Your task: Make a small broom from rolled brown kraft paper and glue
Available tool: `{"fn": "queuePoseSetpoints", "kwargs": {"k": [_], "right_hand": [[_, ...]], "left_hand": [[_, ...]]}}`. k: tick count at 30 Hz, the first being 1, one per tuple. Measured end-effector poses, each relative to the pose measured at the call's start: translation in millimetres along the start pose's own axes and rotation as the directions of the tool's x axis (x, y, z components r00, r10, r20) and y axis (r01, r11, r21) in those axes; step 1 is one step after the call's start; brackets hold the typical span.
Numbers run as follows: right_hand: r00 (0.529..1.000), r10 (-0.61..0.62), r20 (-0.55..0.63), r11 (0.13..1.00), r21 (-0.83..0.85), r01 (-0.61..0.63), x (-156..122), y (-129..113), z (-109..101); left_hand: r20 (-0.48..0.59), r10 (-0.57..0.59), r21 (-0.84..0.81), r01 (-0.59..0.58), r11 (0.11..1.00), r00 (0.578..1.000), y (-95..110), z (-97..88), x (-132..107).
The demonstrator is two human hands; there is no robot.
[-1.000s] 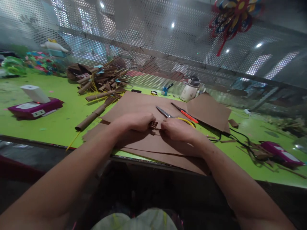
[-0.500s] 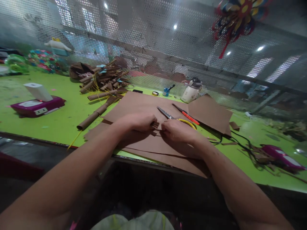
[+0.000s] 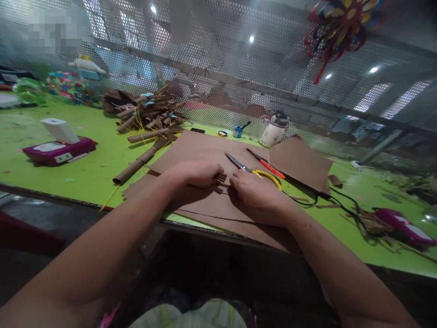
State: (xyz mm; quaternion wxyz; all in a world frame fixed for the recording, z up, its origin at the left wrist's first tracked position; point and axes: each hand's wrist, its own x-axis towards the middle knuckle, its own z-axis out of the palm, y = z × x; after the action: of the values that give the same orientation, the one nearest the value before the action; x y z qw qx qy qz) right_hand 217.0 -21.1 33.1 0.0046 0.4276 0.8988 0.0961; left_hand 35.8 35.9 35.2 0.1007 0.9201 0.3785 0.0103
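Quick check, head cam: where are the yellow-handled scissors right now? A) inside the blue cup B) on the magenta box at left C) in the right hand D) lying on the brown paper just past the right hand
D: the scissors lie flat on the brown paper sheet, just beyond the right hand, which, like the left hand, is on a small fringed brown paper piece instead.
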Motion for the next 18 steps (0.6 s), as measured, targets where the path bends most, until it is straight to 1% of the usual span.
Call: {"fn": "queuePoseSetpoints", "kwargs": {"k": [2,4,6,9,11,13,15,18], "right_hand": [[1.000,-0.008,0.011,1.000,-0.016,0.008,6.3,7.7,3.7],[0.999,0.030,0.045,1.000,-0.006,-0.030,11.7,17.6,8.1],[0.996,0.074,0.042,0.996,0.046,-0.076,14.5,27.6,11.3],[0.990,0.116,-0.076,0.980,0.171,-0.101,14.5,39.7,11.7],[0.974,0.142,-0.176,0.966,0.238,-0.098,13.4,44.7,9.4],[0.954,0.156,-0.257,0.955,0.284,-0.080,12.7,47.1,6.2],[0.937,0.149,-0.317,0.947,0.319,-0.043,12.5,47.7,2.8],[0.909,0.129,-0.395,0.941,0.340,0.014,13.1,46.8,-0.3]], "left_hand": [[0.008,0.007,-0.019,-0.007,1.000,1.000,-1.2,-0.9,0.2],[0.006,0.008,-0.056,-0.007,0.998,1.000,-2.0,-2.3,-0.1],[-0.009,0.005,-0.095,-0.006,0.995,1.000,-2.6,-4.6,-0.7],[-0.049,0.000,-0.154,-0.008,0.988,0.999,-3.9,-9.6,-1.3],[-0.092,-0.029,-0.244,0.006,0.970,0.995,-5.7,-13.2,-1.0],[-0.099,-0.045,-0.397,0.002,0.918,0.994,-7.7,-16.3,-0.3],[-0.091,-0.017,-0.553,-0.037,0.832,0.996,-9.3,-18.0,0.6],[-0.105,-0.014,-0.701,-0.064,0.711,0.994,-9.4,-16.5,2.3]]}}
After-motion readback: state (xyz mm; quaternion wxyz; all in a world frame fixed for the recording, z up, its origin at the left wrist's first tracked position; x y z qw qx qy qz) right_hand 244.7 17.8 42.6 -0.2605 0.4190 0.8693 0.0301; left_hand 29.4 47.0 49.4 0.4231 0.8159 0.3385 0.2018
